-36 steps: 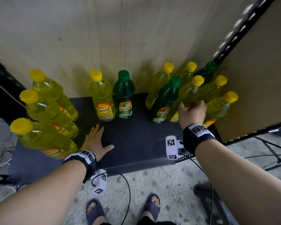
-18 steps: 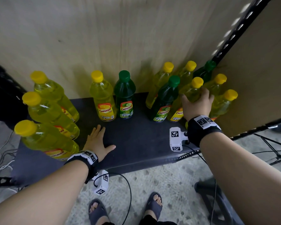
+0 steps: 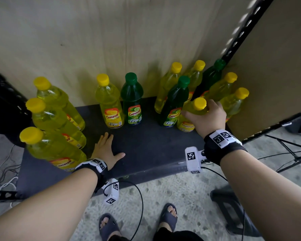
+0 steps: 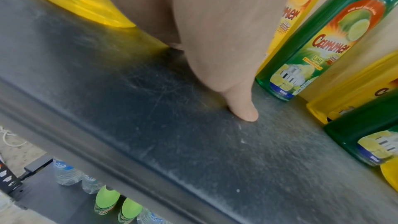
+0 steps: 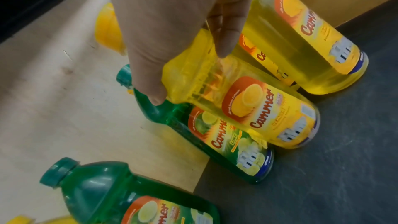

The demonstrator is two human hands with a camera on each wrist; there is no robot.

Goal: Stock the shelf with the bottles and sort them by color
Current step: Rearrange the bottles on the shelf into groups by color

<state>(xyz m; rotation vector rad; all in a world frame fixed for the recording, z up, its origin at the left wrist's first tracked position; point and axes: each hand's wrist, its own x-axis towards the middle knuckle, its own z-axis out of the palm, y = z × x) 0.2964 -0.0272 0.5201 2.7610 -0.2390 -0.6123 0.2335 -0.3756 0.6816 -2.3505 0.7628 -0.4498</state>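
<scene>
On the dark shelf (image 3: 146,145) yellow and green Cammer bottles stand against the wooden back wall. My right hand (image 3: 204,115) grips the shoulder of a yellow bottle (image 3: 189,117) (image 5: 247,108) at the front of the right cluster, tilting it toward me. A green bottle (image 3: 175,103) (image 5: 215,139) stands right beside it. My left hand (image 3: 105,150) lies flat on the shelf with fingers spread; the thumb (image 4: 243,108) presses the surface. A yellow bottle (image 3: 109,105) and a green bottle (image 3: 132,101) (image 4: 318,40) stand in the middle. Three yellow bottles (image 3: 56,117) line the left side.
The right cluster holds several more yellow bottles and a green bottle (image 3: 210,77) at the back by the black perforated upright (image 3: 241,30). A lower shelf holds water and green-capped bottles (image 4: 107,200). Cables and a stand (image 3: 294,153) lie on the floor; my sandalled feet (image 3: 137,221) are below.
My right hand has moved from the body of the yellow bottle up to its shoulder and pulled it forward out of the cluster, tilting it. The left hand has stayed flat on the shelf.
</scene>
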